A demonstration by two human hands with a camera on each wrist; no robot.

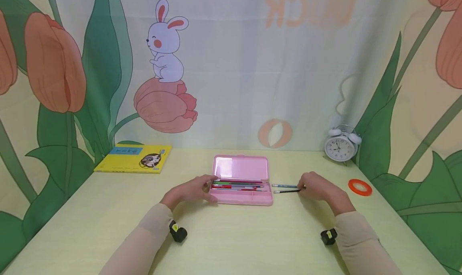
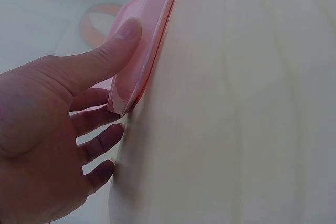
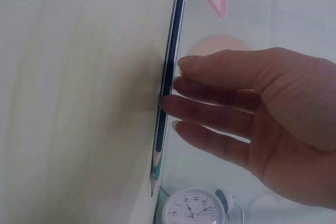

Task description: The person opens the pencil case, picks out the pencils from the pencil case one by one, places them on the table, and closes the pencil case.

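An open pink pencil case (image 1: pixel 231 197) lies on the table with several pens and pencils (image 1: pixel 236 185) in its back compartment. At its left end is my left hand (image 1: pixel 195 188); in the left wrist view the thumb (image 2: pixel 118 45) lies over the case's front edge and the fingers reach around the end. To the right of the case, a blue pencil (image 1: pixel 285 186) and a black pencil (image 1: pixel 286 192) lie side by side. My right hand (image 1: pixel 315 185) is over their right ends, its fingertips touching the black pencil (image 3: pixel 170 51) in the right wrist view, thumb and fingers apart.
A yellow book (image 1: pixel 131 158) lies at the back left. At the back right stands a white alarm clock (image 1: pixel 340 146), with a roll of orange tape (image 1: pixel 359 187) near the right edge. A printed curtain (image 1: pixel 231 66) hangs behind the table (image 1: pixel 245 239).
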